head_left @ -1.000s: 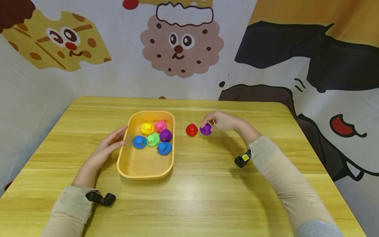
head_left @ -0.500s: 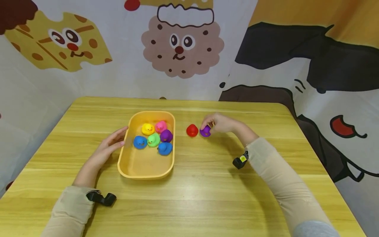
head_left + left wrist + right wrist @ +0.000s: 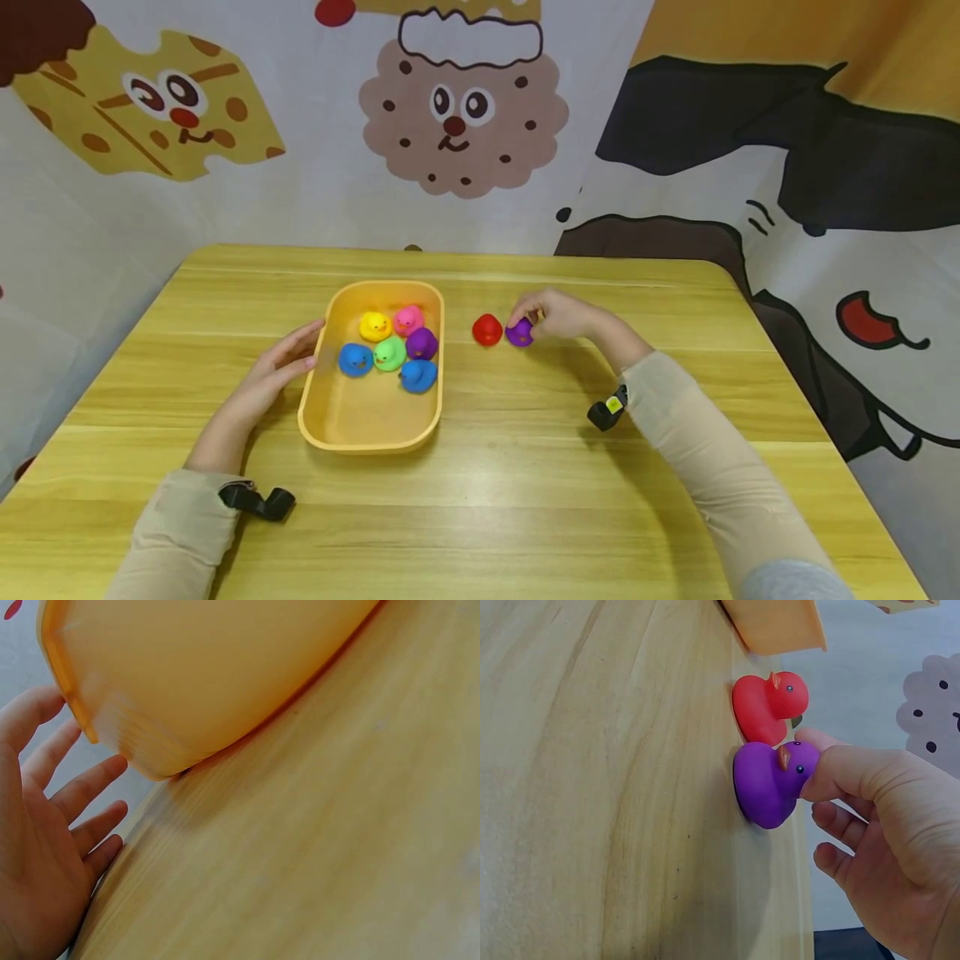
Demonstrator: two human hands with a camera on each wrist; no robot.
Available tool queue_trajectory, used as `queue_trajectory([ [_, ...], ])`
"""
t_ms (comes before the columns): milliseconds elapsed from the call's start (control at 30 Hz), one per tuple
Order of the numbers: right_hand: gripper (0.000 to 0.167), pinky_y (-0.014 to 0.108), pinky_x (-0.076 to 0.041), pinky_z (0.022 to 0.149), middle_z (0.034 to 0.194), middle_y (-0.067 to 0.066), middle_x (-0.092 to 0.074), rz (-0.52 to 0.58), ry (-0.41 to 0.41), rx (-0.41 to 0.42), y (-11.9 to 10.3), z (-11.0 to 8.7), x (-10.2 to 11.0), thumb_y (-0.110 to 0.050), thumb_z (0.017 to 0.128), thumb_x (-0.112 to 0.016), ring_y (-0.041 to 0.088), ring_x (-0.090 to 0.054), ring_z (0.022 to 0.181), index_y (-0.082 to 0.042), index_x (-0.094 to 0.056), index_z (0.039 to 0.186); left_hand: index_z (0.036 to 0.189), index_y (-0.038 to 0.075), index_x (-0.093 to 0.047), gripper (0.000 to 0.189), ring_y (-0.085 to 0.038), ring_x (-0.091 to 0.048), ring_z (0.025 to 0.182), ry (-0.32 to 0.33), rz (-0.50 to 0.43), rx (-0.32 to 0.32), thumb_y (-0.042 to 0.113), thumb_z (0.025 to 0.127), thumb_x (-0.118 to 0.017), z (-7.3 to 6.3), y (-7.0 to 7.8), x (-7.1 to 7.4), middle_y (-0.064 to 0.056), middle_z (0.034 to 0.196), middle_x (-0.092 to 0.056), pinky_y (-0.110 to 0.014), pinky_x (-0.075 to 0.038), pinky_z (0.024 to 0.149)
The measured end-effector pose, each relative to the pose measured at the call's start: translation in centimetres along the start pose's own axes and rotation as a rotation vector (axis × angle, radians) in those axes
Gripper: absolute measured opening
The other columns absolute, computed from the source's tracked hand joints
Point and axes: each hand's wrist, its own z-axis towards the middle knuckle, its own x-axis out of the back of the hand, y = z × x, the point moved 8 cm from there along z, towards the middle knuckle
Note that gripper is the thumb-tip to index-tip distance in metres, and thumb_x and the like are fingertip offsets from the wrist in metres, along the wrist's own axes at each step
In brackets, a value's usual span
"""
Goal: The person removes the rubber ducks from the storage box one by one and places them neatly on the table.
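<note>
Right hand (image 3: 564,312): thumb and finger pinch the purple duck (image 3: 761,787) by its head; it could slip if the pinch is weak.
Red duck (image 3: 759,709): just left of that pinch; a bump could tip it.
Left hand (image 3: 264,379): fingers loose and spread, touching the tub (image 3: 367,421), gripping nothing; a push could slide it.
Table (image 3: 487,508): wood, under both hands.
Wall (image 3: 315,125): white, cookie face (image 3: 480,157), past both hands.
</note>
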Motion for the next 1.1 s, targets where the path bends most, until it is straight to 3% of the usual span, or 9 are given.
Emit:
queue_trajectory([
  [267, 0.036, 0.040, -0.041, 0.078, 0.103, 0.012, -0.065, -0.023, 0.017, -0.015, 0.0, -0.2, 0.3, 0.019, 0.073, -0.062, 0.029, -0.053, 0.091, 0.001, -0.071, 0.104, 0.151, 0.011, -0.031, 0.054, -0.003, -0.040, 0.124, -0.002, -0.003, 0.003, 0.013, 0.100, -0.050, 0.0, 0.0, 0.0, -0.026, 0.148, -0.033, -0.013, -0.030, 0.095],
  [433, 0.032, 0.035, -0.042, 0.069, 0.108, 0.008, -0.065, -0.088, 0.072, -0.035, -0.4, -0.5, 1.0, 0.008, 0.078, -0.065, 0.026, -0.053, 0.091, -0.001, -0.070, 0.108, 0.151, 0.011, -0.031, 0.054, -0.003, -0.040, 0.124, -0.001, -0.004, 0.008, 0.013, 0.100, -0.050, 0.0, 0.0, 0.0, -0.025, 0.148, -0.033, -0.013, -0.030, 0.095],
  [733, 0.026, 0.039, -0.040, 0.070, 0.106, 0.010, -0.065, -0.102, 0.258, 0.013, -3.2, -1.0, 1.6, -0.005, 0.082, -0.072, 0.034, -0.051, 0.091, -0.003, -0.071, 0.107, 0.151, 0.011, -0.031, 0.054, -0.003, -0.041, 0.124, -0.004, -0.005, 0.000, 0.013, 0.100, -0.049, 0.0, -0.1, 0.1, -0.026, 0.147, -0.033, -0.013, -0.031, 0.095],
  [1100, 0.024, 0.034, -0.041, 0.066, 0.099, 0.004, -0.066, -0.122, 0.471, 0.052, -6.6, -1.5, 0.1, -0.012, 0.079, -0.079, 0.033, -0.053, 0.086, -0.006, -0.073, 0.101, 0.151, 0.013, -0.032, 0.053, -0.003, -0.041, 0.123, 0.000, 0.020, 0.012, 0.014, 0.101, -0.049, 0.0, -0.2, 0.1, -0.025, 0.147, -0.034, -0.015, -0.031, 0.095],
])
